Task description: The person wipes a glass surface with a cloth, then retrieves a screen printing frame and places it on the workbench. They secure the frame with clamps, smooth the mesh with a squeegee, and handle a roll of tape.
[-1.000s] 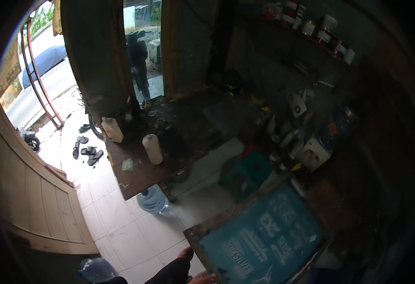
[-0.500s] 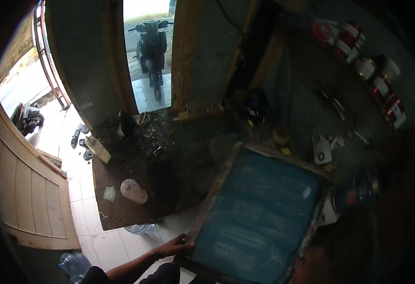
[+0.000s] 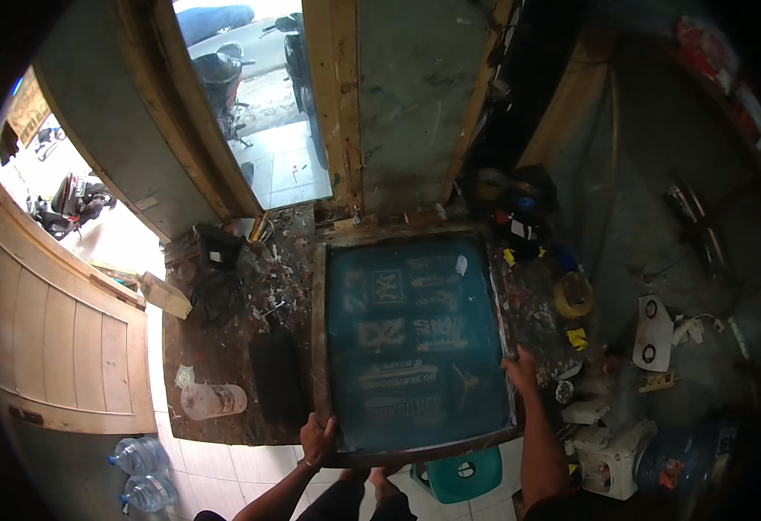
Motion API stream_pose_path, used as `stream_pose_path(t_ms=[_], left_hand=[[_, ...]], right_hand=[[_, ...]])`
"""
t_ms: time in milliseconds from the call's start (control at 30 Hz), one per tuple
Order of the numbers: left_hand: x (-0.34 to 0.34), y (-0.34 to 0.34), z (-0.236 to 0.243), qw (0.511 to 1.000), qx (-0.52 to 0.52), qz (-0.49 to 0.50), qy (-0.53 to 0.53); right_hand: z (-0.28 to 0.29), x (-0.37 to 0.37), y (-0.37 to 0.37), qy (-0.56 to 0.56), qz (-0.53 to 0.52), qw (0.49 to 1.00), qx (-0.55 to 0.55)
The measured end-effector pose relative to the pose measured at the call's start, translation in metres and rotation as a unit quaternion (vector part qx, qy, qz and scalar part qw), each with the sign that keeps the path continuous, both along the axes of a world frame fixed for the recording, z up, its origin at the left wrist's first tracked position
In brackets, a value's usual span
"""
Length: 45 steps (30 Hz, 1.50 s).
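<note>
Both the left hand and right hand have a closed grip on the screen at opposite sides, over the table.

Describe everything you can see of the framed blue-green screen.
The framed screen is a near-rectangular panel: taut-looking blue-green sheet with pale lettering and logos, plus a whitish spot near its far right corner. Its dark, stained frame looks wooden. It appears to lie flat on the cluttered table, near edge toward the person. The left hand grips the near left corner; the right hand holds the right side.
</note>
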<state>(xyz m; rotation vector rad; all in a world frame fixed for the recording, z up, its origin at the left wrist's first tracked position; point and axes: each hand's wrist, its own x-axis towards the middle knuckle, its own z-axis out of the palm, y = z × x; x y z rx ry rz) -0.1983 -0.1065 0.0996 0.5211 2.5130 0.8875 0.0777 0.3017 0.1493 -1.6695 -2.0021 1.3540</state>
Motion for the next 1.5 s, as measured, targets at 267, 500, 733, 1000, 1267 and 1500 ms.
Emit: stream_pose_path(t_ms=[267, 500, 733, 1000, 1267, 1500], left_hand=[[0.015, 0.042, -0.034, 0.996, -0.03, 0.083, -0.024], [0.019, 0.043, -0.037, 0.999, 0.002, 0.018, 0.051], [0.029, 0.043, -0.06, 0.997, -0.071, 0.009, -0.01], [0.028, 0.037, -0.071, 0.996, -0.092, 0.018, 0.011], [-0.009, 0.059, -0.06, 0.991, -0.043, -0.034, 0.119], [-0.025, 0.082, -0.079, 0.995, -0.063, 0.002, 0.081]], right_hand=[[-0.095, -0.019, 0.06, 0.099, 0.012, 0.994, 0.04], [-0.083, -0.038, 0.052, 0.052, -0.02, 0.998, -0.018], [-0.113, -0.024, 0.069, -0.003, 0.069, 0.983, 0.17], [-0.122, -0.018, 0.057, -0.056, 0.054, 0.973, 0.216], [-0.097, -0.032, 0.051, 0.0, 0.067, 0.982, 0.176], [-0.083, -0.035, 0.053, -0.109, 0.084, 0.982, 0.125]])
